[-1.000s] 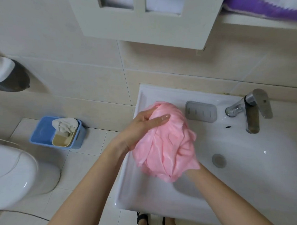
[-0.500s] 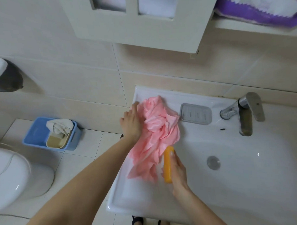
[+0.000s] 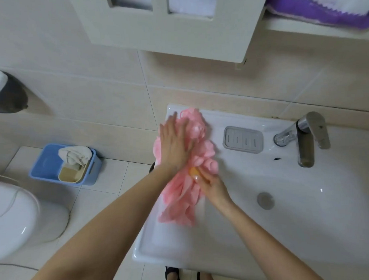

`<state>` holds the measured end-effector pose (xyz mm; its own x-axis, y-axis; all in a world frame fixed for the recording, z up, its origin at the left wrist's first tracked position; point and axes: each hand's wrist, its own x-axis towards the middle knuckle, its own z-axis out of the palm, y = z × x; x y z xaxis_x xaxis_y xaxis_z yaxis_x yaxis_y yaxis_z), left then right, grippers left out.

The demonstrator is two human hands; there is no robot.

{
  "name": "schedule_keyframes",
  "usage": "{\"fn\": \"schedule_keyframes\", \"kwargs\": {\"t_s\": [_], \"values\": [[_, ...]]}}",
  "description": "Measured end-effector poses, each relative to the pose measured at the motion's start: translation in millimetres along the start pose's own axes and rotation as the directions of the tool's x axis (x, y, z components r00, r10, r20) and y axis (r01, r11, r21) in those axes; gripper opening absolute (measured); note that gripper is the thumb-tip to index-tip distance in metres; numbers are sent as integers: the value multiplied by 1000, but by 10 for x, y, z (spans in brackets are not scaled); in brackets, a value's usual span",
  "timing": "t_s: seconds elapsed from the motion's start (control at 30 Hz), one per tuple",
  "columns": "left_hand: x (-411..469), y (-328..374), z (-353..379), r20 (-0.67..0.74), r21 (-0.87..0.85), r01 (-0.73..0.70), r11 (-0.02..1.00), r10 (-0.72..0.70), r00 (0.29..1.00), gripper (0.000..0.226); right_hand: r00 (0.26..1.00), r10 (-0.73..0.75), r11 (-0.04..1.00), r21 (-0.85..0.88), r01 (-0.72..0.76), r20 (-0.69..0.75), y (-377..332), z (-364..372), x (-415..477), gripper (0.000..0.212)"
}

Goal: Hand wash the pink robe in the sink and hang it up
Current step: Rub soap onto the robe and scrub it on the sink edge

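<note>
The pink robe (image 3: pixel 182 200) lies bunched along the left rim of the white sink (image 3: pixel 308 229), from the back corner down toward the front. My left hand (image 3: pixel 174 142) presses flat on its upper part with straight fingers. My right hand (image 3: pixel 210 184) grips an orange bar of soap (image 3: pixel 194 171) against the middle of the robe; most of the bar is hidden by my fingers and the cloth.
A grey soap dish (image 3: pixel 243 139) sits on the sink's back ledge, a chrome tap (image 3: pixel 305 138) to its right, the drain (image 3: pixel 265 200) in the basin. A blue basket (image 3: pixel 45 165) and a toilet (image 3: pixel 17 219) stand on the floor at left. A cabinet (image 3: pixel 175 29) hangs above.
The robe went from held up in both hands to laid on the sink's left rim. My left hand flattened on it. My right hand brought the soap onto the cloth.
</note>
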<state>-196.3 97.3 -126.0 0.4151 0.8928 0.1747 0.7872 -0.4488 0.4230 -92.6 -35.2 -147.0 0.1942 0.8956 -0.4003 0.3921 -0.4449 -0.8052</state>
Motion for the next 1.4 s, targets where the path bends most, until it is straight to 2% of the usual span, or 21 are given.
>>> {"fn": "schedule_keyframes", "kwargs": {"t_s": [0.03,0.07,0.1,0.17,0.23,0.27,0.3,0.37,0.4,0.47,0.53,0.6,0.67,0.73,0.8,0.9,0.97,1.07,1.17,1.3,1.4], "values": [[-171,20,56,-44,3,-184,983,184,982,59,993,-41,999,-10,43,108,56,62,-110,49],[-354,17,133,6,14,-387,922,387,922,55,969,-66,997,-22,73,237,102,97,-227,59],[-514,-35,221,107,28,-533,846,527,843,49,925,-53,997,-23,67,376,156,117,-327,58],[-747,-214,334,292,59,-602,796,563,773,49,809,4,999,28,-25,587,146,25,-494,33],[-871,-350,353,353,73,-549,833,493,795,43,760,18,987,110,-118,650,35,-193,-590,27],[-933,-381,321,348,70,-525,848,472,810,38,776,-19,974,187,-128,631,6,-296,-589,26],[-1014,-404,294,316,68,-512,856,469,825,34,831,-63,955,275,-111,553,-16,-366,-554,26],[-1192,-421,231,269,65,-473,878,441,856,39,949,-134,924,381,17,284,-95,-395,-430,28],[-1277,-418,202,245,51,-420,906,397,885,51,972,-173,922,374,103,159,-123,-357,-342,31],[-1383,-394,175,178,6,-247,969,242,954,65,959,-283,932,242,269,24,-177,-225,-159,36],[-1395,-326,166,119,-3,-112,994,112,987,52,917,-399,917,16,399,19,-206,-73,22,43],[-1418,-293,192,74,55,-120,991,116,991,31,868,-490,841,-216,496,84,-191,79,178,49],[-1513,-337,253,46,49,-162,986,159,986,23,805,-579,730,-354,584,134,-129,170,392,50],[-1662,-417,300,59,4,-204,979,203,977,23,799,-589,717,-380,585,118,-123,121,722,47],[-1810,-444,286,97,-33,-215,976,218,971,22,844,-533,779,-357,515,56,-264,-39,1078,44],[-1856,-347,192,119,-75,-162,984,170,978,19,907,-422,866,-293,406,10,-539,-251,1450,44],[-1769,-250,155,93,-56,-102,993,107,990,23,889,-458,849,-289,441,13,-631,-230,1392,45],[-1632,-129,153,-9,21,-6,1000,7,1000,23,729,-684,656,-419,628,21,-437,33,891,45],[-1710,-173,297,-15,103,-28,994,30,999,29,585,-804,484,-454,748,107,-17,406,298,46],[-1860,-319,437,57,113,-88,990,82,995,39,539,-810,274,-663,697,232,270,538,392,45],[-1856,-345,454,94,62,-58,996,52,994,45,380,-838,-39,-738,674,391,150,355,838,44]]}}
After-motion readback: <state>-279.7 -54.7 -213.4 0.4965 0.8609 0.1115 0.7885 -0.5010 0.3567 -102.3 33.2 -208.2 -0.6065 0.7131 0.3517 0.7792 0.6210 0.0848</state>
